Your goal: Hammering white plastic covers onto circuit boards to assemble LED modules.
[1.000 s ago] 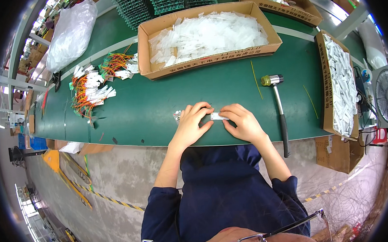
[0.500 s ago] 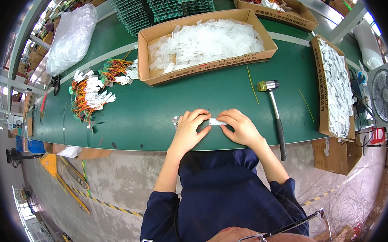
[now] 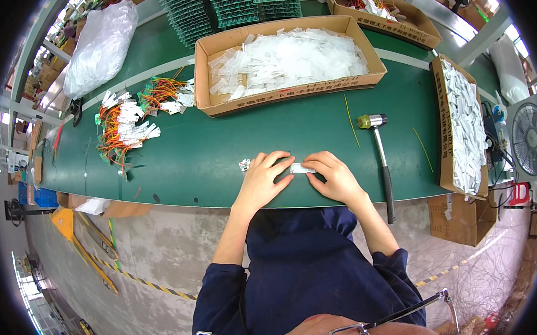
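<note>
Close to the front edge of the green table, a small white rectangular plastic piece (image 3: pixel 302 168) lies between my two hands. My left hand (image 3: pixel 266 178) is closed, its thumb and fingertips pinching the piece's left end. At the other end my right hand (image 3: pixel 330 175) grips it the same way, fingers bent over the top. Beside my left fingers lies a small white part with dark marks (image 3: pixel 244 165), partly covered by the hand. To the right of my right hand rests a mallet (image 3: pixel 380 156) with a yellow-and-black head, its handle reaching past the table edge.
A carton of clear plastic pieces (image 3: pixel 233 108) stands at the back. Another carton, full of white pieces (image 3: pixel 444 136), is at the right. Wired white parts (image 3: pixel 129 125) lie in a heap on the left. Thin yellow wires (image 3: pixel 351 121) lie near the mallet. Green racks (image 3: pixel 231 7) stand behind.
Both hands keep their grip on the white piece, with only slight finger movement. The whole view has shifted a little.
</note>
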